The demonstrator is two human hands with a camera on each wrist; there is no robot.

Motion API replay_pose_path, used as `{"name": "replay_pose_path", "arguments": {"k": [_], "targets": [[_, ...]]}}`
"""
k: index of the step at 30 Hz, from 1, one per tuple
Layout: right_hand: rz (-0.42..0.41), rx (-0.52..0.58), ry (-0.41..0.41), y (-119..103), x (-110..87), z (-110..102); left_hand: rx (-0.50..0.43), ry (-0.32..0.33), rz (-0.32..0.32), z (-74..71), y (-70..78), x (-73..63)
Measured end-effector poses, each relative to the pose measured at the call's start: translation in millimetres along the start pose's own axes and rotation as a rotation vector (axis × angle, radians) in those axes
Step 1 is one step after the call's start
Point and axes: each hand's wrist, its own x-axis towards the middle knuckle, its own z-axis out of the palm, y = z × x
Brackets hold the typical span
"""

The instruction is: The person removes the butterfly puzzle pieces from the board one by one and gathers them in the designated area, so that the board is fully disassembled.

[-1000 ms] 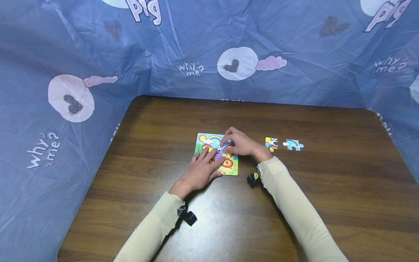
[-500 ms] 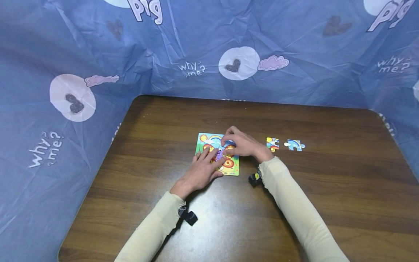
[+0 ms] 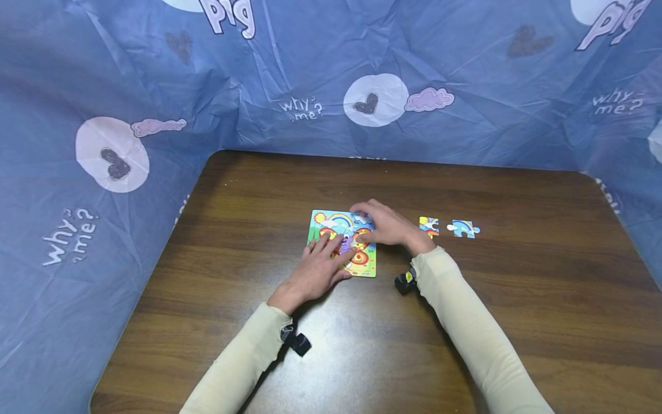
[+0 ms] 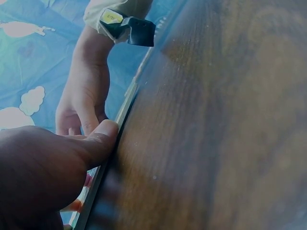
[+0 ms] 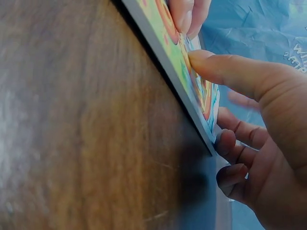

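A colourful jigsaw puzzle board (image 3: 366, 269), with a sun, a rainbow and a purple figure with red-and-yellow wings, lies on the table. My left hand (image 3: 315, 273) rests on its lower left part with fingers spread, the thumb (image 4: 103, 136) at the near edge in the left wrist view. Over the board's upper right corner is my right hand (image 3: 389, 226), thumb and index finger apart. In the right wrist view its thumb (image 5: 225, 69) touches the picture, while the other fingers bend loosely near the board's edge. Part of the picture is hidden beneath both hands.
Two loose puzzle pieces lie to the right of the board: one with a sun (image 3: 428, 225) and one with a rainbow (image 3: 464, 229). Behind the brown wooden table (image 3: 517, 287) hangs a blue printed cloth (image 3: 289, 69). Each wrist wears a small black camera.
My right hand's thumb and index finger have spread apart from a pinch, and the hand has shifted slightly right. The picture's upper right corner shows between them. The left hand stays in place.
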Motion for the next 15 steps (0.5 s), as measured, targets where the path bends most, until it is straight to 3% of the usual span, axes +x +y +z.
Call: {"name": "replay_pose_path", "arguments": {"k": [9, 15], "targets": [[0.078, -0.036, 0.005, -0.8, -0.5, -2.1, 0.001, 0.005, 0.006, -1.3, 0.6, -0.5], [0.068, -0.042, 0.049, 0.3, 0.1, -2.1, -0.002, -0.002, 0.003, -1.5, 0.1, -1.0]]}}
